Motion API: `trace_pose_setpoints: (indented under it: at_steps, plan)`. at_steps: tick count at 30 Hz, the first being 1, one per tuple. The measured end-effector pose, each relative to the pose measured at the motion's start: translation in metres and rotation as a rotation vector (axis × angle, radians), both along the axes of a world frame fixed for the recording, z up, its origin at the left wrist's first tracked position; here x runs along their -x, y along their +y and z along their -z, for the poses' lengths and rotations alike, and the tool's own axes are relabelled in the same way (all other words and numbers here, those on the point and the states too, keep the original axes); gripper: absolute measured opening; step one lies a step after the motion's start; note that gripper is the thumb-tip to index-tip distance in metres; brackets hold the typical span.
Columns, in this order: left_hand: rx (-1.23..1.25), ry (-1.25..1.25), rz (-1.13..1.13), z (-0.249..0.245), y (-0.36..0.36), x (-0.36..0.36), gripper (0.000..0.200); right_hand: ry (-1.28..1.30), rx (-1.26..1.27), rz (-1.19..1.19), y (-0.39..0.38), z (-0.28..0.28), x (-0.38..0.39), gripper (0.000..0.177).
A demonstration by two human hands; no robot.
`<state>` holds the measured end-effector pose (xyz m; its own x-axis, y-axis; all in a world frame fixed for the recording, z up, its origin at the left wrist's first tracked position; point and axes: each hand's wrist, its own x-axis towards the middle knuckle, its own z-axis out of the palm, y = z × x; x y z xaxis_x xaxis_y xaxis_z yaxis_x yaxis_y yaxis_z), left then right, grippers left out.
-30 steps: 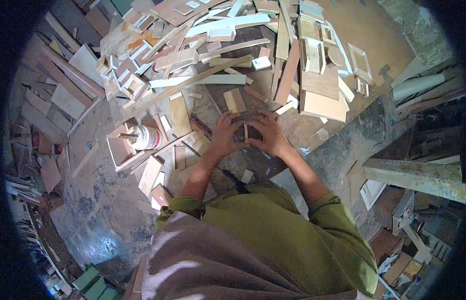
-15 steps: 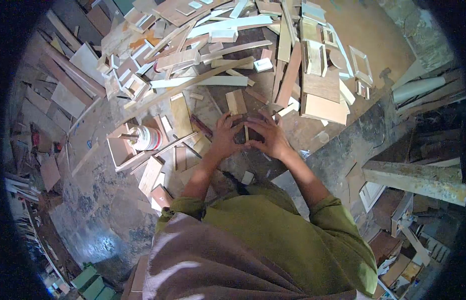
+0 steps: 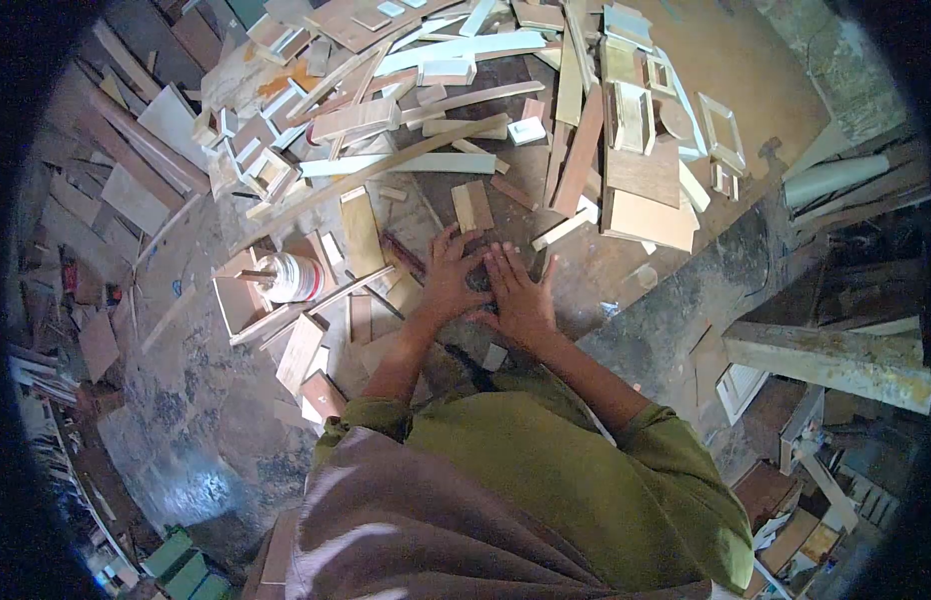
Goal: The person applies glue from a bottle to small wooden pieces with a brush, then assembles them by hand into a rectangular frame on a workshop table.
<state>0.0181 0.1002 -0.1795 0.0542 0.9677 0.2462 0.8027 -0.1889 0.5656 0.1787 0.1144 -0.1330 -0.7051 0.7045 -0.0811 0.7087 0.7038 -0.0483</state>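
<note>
My left hand [image 3: 452,280] is curled at the near part of the worktable, its thumb reaching toward the right hand. A small dark piece shows partly between the hands, but its kind is hidden. My right hand [image 3: 526,305] lies flat beside it, fingers stretched forward and thumb tucked toward the left hand. Just beyond the fingertips lies a small two-toned wooden block [image 3: 473,206]. A dark red stick [image 3: 404,255] is left of my left hand. Further left, a white tub [image 3: 294,277] with a brush-like stick stands by an open wooden box [image 3: 241,308].
Wood strips and offcuts cover the far side, including a long pale strip [image 3: 401,163]. Stacked boards [image 3: 648,215] and a small frame [image 3: 722,130] lie to the right, near a hammer [image 3: 771,152]. A thick beam [image 3: 831,365] stands at far right.
My right hand has turned from a curved grip to lying flat, palm down. The thin light edge between the hands is now covered. My left hand has barely moved.
</note>
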Motion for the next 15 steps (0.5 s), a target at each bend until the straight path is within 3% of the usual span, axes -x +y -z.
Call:
trace_pose_setpoints:
  at_steps: [15]
  plan:
    - [0.011,0.018,-0.031,-0.0012,-0.0013,-0.0036,0.064,0.009,-0.026,0.002,-0.0024,0.0002,-0.0008,0.097]
